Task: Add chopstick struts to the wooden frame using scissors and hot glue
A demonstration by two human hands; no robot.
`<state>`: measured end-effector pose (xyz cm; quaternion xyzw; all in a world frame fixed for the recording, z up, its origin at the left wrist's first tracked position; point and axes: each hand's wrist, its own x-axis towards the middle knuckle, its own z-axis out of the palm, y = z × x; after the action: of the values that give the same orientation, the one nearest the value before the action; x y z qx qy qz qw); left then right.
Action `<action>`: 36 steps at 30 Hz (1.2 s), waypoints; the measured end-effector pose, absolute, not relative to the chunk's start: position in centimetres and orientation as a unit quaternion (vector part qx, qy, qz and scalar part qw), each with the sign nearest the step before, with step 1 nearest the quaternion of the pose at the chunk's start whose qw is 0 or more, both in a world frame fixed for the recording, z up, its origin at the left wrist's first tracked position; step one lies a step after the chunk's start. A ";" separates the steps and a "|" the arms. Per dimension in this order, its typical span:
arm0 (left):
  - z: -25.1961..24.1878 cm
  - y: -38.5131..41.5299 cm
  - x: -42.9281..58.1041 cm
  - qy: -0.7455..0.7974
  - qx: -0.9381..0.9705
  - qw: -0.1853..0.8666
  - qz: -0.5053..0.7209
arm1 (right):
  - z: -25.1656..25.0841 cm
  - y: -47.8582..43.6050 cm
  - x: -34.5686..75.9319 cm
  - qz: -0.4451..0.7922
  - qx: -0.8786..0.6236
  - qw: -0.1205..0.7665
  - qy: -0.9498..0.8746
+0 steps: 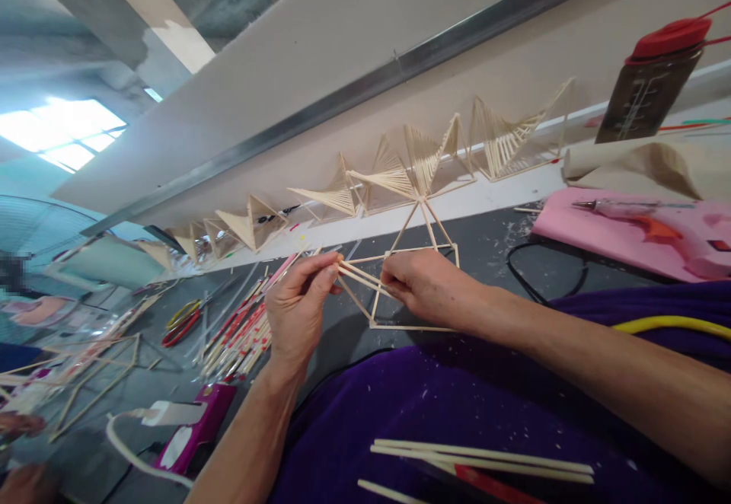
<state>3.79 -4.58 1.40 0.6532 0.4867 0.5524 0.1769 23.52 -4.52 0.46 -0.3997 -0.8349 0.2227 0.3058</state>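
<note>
My left hand [297, 302] pinches the left corner of a frame of thin wooden sticks [411, 328], thumb against fingers. My right hand [428, 285] is closed on a thin wooden stick [361, 273] that runs between the two hands across the frame. Its fingertips are partly turned away. The frame has triangular sides, rests over the grey table and rises to a point behind my right hand. More loose wooden sticks [485, 458] lie on the purple cloth [354, 413] over my lap, beside something red.
Finished-looking stick models [434, 157] line the wall. At right are a pink glue gun [705, 241] and a red-capped bottle [651, 85]. At left lie red-marked sticks [243, 329], pliers [183, 323] and a magenta power strip [197, 428]. Another person's hand [23, 423] shows at far left.
</note>
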 end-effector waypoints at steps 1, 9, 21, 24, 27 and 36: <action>1.4 -4.6 3.8 0.485 0.655 0.176 0.552 | 0.5 -4.5 23.5 0.223 -0.399 0.304 -0.836; 1.6 -4.6 3.8 0.467 0.684 0.161 0.537 | 0.3 -4.5 23.6 0.213 -0.390 0.302 -0.844; 2.0 -4.7 3.9 0.497 0.697 0.107 0.506 | 0.4 -4.6 23.7 0.210 -0.394 0.304 -0.842; 2.0 -4.6 3.8 0.496 0.699 0.113 0.502 | 0.2 -4.6 23.7 0.206 -0.391 0.306 -0.843; 2.0 -4.7 3.7 0.493 0.707 0.105 0.496 | 0.2 -4.6 23.7 0.202 -0.394 0.306 -0.842; 2.1 -4.6 4.0 0.492 0.705 0.102 0.501 | 0.4 -4.8 24.4 0.212 -0.403 0.272 -0.848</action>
<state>3.96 -4.64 2.10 0.7049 0.4917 0.5009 0.1023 24.41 -4.78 0.36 -0.4033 -0.8476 0.2123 0.2719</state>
